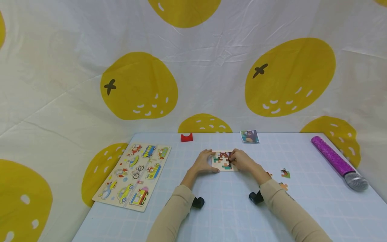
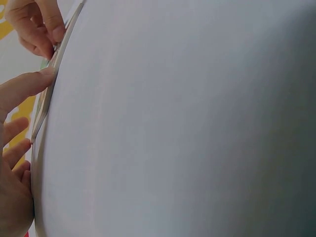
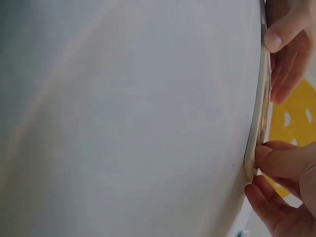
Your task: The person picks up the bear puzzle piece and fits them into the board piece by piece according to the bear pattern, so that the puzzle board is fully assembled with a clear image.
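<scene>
A small jigsaw puzzle board (image 1: 216,165), partly filled with brown and green pieces, lies between both hands. My left hand (image 1: 202,163) holds its left end, thumb at the near edge and fingers at the far edge. Over the board's right side, my right hand (image 1: 242,160) pinches a puzzle piece (image 1: 230,160) with thumb and fingertips; the fingers mostly hide it. In the right wrist view, the board (image 3: 256,123) is seen edge-on. Loose puzzle pieces (image 1: 285,173) lie right of the right forearm, one partly covered by it.
At the left lies a wooden vehicle puzzle (image 1: 130,178). A red block (image 1: 186,137) with a curved notch and a bear picture card (image 1: 250,136) are near the back edge. On the right rests a purple glitter microphone (image 1: 335,159). A fruit-patterned cloth (image 1: 211,84) hangs behind the table.
</scene>
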`<state>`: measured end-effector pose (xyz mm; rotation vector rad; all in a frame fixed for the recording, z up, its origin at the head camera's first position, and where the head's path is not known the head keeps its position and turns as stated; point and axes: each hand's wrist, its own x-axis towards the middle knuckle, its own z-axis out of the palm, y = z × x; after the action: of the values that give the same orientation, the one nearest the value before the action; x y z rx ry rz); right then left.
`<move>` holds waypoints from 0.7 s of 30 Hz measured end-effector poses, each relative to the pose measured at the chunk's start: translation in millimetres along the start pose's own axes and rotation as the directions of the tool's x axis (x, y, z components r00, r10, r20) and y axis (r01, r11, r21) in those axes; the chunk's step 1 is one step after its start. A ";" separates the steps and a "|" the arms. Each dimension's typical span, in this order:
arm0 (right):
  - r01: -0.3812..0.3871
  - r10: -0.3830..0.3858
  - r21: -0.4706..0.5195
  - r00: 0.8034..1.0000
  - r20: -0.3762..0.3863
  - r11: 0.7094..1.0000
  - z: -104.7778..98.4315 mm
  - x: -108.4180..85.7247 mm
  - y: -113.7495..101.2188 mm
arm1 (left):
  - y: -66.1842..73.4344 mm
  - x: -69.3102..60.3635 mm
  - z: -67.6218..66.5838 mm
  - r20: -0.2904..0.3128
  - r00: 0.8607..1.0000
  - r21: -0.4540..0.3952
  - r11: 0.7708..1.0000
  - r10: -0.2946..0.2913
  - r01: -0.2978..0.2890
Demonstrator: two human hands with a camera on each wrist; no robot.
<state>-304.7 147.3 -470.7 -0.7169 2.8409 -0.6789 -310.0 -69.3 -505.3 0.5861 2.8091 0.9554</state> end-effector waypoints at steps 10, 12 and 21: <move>-0.043 0.042 0.018 0.999 0.009 0.999 -1.7 2.5 0.9 | -1.0 0.0 -0.5 0.011 1.000 -0.007 1.000 0.000 0.000; -0.034 0.034 0.007 0.999 0.002 0.999 -1.7 2.7 1.5 | -0.8 0.3 -0.3 0.011 1.000 -0.001 1.000 0.009 -0.009; -0.051 0.050 0.012 0.998 0.027 0.999 -0.3 5.1 4.4 | -1.2 0.3 1.1 0.018 1.000 0.048 0.999 0.025 -0.025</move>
<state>-311.0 148.4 -472.6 -0.6450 2.8176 -0.6744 -310.4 -69.4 -506.9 0.6339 2.8224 0.8849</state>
